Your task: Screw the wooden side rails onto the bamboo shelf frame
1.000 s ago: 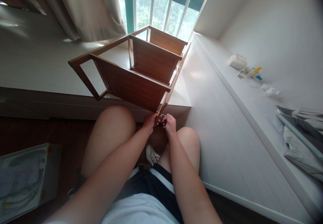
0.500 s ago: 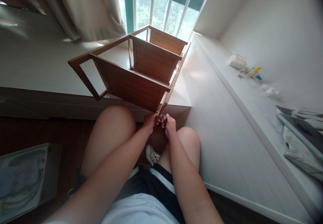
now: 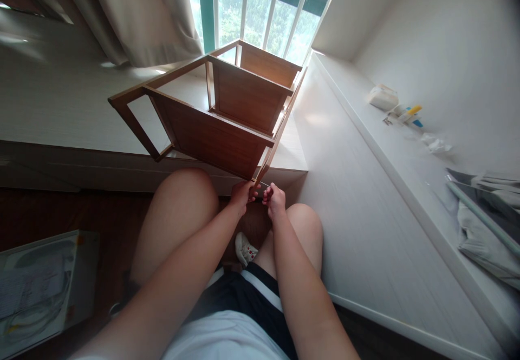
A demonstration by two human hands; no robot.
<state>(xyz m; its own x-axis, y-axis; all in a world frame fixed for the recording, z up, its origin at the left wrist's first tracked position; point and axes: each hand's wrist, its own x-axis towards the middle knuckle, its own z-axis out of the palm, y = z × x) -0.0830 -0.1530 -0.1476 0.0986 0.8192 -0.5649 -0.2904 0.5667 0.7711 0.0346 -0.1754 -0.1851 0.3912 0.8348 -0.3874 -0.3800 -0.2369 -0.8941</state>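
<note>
A brown wooden shelf unit [image 3: 227, 116] lies tipped on its side on a white platform [image 3: 60, 111], its near corner hanging over my knees. My left hand [image 3: 241, 193] is closed around the bottom end of the shelf's near leg. My right hand [image 3: 275, 200] is closed just to the right of that leg end, pinching a thin metal tool [image 3: 264, 184] whose tip meets the leg. Both hands sit between my bare knees, almost touching each other.
A white cabinet side [image 3: 357, 208] runs along the right, with a ledge carrying a white packet [image 3: 382, 97], small yellow and blue items [image 3: 410, 115] and grey cloth [image 3: 483, 214]. A window with a curtain [image 3: 138, 13] is ahead. A paper sheet [image 3: 32, 284] lies on the dark floor at left.
My right hand shifted very slightly at the leg end; the shelf and my left hand stay in place.
</note>
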